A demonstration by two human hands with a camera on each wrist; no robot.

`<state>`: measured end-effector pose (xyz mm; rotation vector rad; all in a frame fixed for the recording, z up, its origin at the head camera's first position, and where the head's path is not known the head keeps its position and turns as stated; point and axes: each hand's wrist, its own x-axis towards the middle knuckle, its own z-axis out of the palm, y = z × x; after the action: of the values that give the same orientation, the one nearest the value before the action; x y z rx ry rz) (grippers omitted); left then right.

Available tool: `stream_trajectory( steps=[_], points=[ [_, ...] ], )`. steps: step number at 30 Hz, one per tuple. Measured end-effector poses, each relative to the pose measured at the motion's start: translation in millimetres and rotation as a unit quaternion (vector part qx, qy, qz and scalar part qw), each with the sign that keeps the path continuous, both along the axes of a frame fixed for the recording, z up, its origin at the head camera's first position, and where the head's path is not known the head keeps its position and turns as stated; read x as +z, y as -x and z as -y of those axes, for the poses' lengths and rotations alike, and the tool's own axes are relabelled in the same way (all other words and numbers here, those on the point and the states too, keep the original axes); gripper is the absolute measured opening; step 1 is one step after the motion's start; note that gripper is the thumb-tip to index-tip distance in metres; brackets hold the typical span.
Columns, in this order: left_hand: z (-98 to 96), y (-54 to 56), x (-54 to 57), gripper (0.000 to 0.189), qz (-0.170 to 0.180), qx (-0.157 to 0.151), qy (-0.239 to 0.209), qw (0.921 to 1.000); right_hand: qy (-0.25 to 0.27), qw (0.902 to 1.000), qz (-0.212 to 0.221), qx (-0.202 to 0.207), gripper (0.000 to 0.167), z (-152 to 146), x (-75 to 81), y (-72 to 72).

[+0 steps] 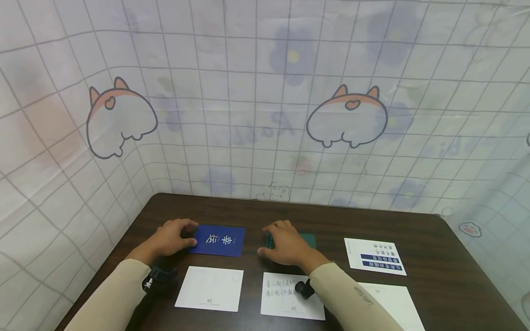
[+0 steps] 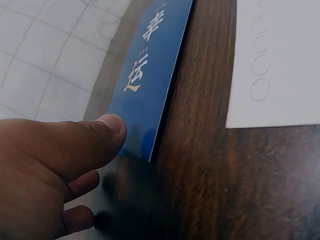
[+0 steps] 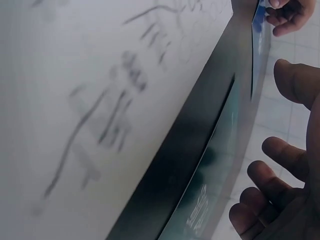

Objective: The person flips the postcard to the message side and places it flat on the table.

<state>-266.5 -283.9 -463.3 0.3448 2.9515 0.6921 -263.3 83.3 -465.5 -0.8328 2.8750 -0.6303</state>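
A blue card (image 1: 223, 246) with two large white characters lies at the back left of the table. At its left end is my left hand (image 1: 171, 236), thumb and index finger apart. In the left wrist view, the thumb (image 2: 112, 127) overlaps the end of the blue card (image 2: 150, 85), while the other fingers curl loosely beyond it. My right hand (image 1: 287, 243) hovers over a green card (image 1: 307, 239) and hides most of it. The right wrist view shows its fingers (image 3: 275, 150) spread, with nothing between them and the green card (image 3: 200, 200) below.
In front of the blue card lies a blank white card (image 1: 211, 289). A handwritten white card (image 1: 277, 294) sits under the right wrist. To the right are a white card with blue bands (image 1: 372, 253) and another pale card (image 1: 397, 303). A patterned curtain (image 1: 248, 101) borders the dark table (image 1: 447, 276).
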Motion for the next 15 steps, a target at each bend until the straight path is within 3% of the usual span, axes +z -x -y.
stream_trajectory(
  steps=[15],
  points=[
    [6.3,12.4,6.9,0.063,0.044,-0.026,0.005,0.9987,-0.018,0.9998,0.001,-0.006,0.070,29.1,-0.9,6.3]
  ],
)
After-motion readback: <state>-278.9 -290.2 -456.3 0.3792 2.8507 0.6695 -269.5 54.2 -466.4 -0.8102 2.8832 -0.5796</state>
